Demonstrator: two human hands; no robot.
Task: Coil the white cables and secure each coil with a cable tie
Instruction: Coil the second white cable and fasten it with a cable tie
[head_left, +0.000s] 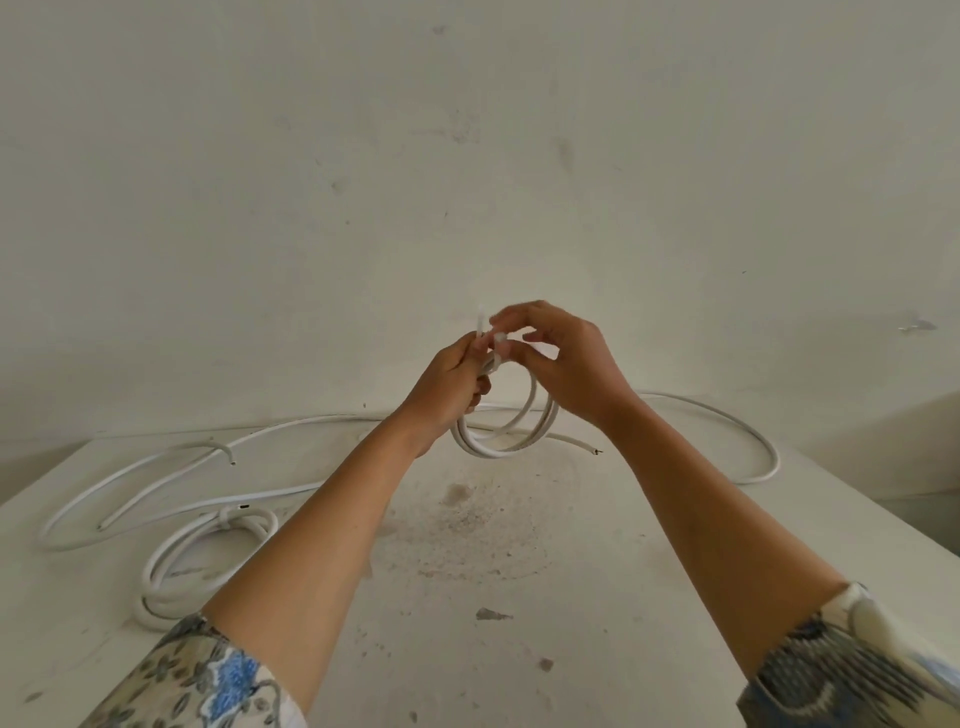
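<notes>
I hold a small coil of white cable upright above the back of the white table. My left hand grips the top of the coil. My right hand pinches a white cable tie wrapped around the coil's top; the tie's tail sticks up between my hands. A second white coil, bound with a tie, lies flat at the table's left.
Loose white cables lie on the table: long loops at the left and one sweeping round the back right. A plain wall rises right behind the table. The table's middle is stained and gritty.
</notes>
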